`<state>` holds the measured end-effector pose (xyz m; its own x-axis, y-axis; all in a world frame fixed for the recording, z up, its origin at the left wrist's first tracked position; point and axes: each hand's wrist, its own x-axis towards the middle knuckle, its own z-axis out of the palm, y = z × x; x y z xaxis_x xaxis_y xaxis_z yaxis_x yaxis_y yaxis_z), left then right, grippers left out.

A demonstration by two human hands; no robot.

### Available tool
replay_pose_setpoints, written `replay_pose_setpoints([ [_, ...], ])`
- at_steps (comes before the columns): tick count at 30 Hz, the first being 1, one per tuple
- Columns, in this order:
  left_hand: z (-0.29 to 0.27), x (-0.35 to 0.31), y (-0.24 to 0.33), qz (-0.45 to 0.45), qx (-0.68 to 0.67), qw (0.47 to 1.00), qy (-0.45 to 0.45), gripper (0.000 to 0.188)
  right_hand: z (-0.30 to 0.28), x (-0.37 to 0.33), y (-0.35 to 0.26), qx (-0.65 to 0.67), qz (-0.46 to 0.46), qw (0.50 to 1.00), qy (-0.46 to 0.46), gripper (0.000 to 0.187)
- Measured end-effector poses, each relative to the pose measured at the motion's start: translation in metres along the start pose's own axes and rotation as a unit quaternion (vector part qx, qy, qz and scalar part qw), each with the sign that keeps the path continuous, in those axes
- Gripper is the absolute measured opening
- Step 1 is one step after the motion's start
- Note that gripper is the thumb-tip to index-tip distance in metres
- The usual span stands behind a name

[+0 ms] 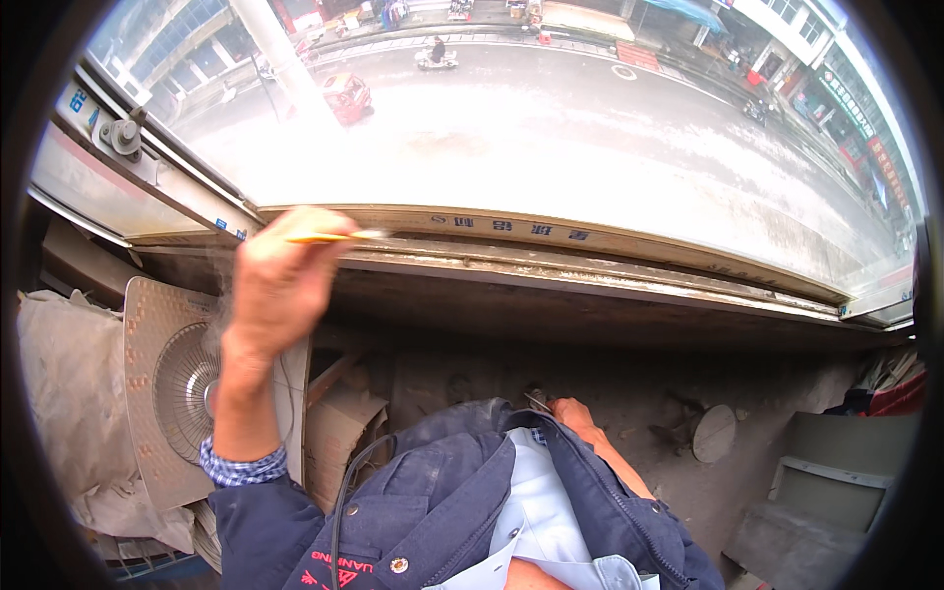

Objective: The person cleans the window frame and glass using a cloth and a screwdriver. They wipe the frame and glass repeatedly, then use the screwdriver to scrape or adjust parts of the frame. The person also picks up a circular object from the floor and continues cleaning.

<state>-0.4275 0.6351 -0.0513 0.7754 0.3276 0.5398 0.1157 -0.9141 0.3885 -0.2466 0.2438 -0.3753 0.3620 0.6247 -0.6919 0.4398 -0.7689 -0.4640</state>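
My left hand (pixel 285 280) is raised at the window's lower frame (pixel 492 224), its fingers closed round a thin yellow-handled tool (pixel 320 237). The tool's pale tip points right along the frame; its exact kind is not clear. My right hand (pixel 577 418) is low in front of my dark jacket, with its fingers curled by a small dark metallic thing (pixel 537 396). Whatever that hand grips is partly hidden and too small to name.
A square electric fan (pixel 172 374) stands below my left arm, with a cardboard box (pixel 344 442) beside it. A small round-topped stool (pixel 715 434) is on the dusty floor at right, near a grey step-shaped block (pixel 826 492). Beyond the glass lies a street (pixel 551 108).
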Motion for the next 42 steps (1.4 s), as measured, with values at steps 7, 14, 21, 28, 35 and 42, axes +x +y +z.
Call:
replay_pose_setpoints([
  [7, 0.079, 0.019, 0.045, 0.088, -0.025, 0.993, -0.07, 0.021, -0.007, 0.005, -0.011, -0.027, -0.016, 0.999, -0.004, 0.034],
  [14, -0.005, -0.022, -0.035, -0.012, 0.212, 0.972, -0.101, 0.018, -0.008, 0.014, -0.007, -0.042, -0.011, 0.999, -0.008, 0.035],
  [21, -0.06, -0.041, -0.035, -0.121, 0.323, 0.938, -0.032, 0.008, -0.01, 0.025, -0.009, -0.049, -0.055, 0.997, -0.021, 0.035],
  [28, -0.021, -0.031, -0.039, -0.052, 0.12, 0.988, -0.085, 0.013, -0.02, 0.019, -0.023, -0.053, -0.027, 0.998, -0.023, 0.036],
  [35, -0.067, -0.038, -0.048, -0.115, 0.297, 0.946, -0.052, 0.007, 0.0, 0.029, 0.005, -0.03, -0.045, 0.998, -0.022, 0.036],
  [42, 0.002, -0.014, -0.042, -0.01, 0.119, 0.991, -0.06, 0.012, -0.001, 0.029, 0.002, -0.026, -0.031, 0.999, -0.013, 0.035],
])
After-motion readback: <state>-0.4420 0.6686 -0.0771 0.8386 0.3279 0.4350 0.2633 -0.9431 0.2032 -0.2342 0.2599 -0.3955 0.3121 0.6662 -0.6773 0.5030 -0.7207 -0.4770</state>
